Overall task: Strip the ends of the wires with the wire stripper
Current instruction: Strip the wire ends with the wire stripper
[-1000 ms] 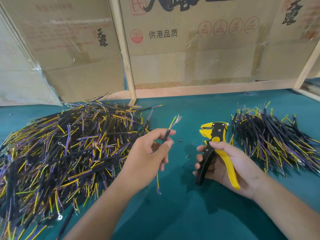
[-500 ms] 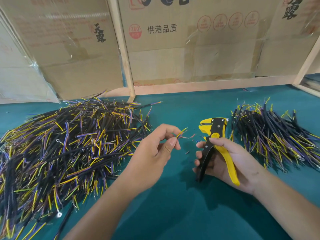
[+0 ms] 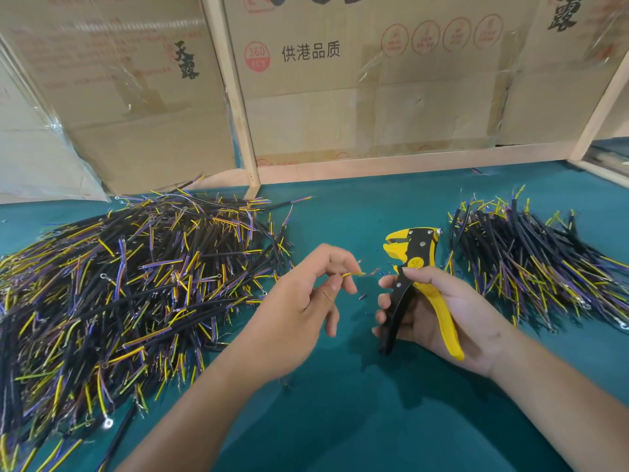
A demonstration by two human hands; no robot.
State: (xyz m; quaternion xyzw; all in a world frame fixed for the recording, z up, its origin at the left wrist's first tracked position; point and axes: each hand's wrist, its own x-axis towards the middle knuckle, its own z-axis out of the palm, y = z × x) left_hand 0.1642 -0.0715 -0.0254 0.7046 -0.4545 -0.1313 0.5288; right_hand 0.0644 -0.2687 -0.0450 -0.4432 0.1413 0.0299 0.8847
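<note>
Teal tabletop (image 3: 340,420), 2 wire piles: a thin, floppy wire (image 3: 354,274) is pinched by the left hand (image 3: 303,311) near its end, best held close there, while the wire stripper (image 3: 413,267) is gripped by the right hand (image 3: 439,315).

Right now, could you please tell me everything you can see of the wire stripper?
The wire stripper is yellow and black, plastic-looking, with a beak-like head pointing up and left, open. The right hand grips its two handles, one black, one yellow, holding it above the teal table, apart from the wire the left hand pinches.
</note>
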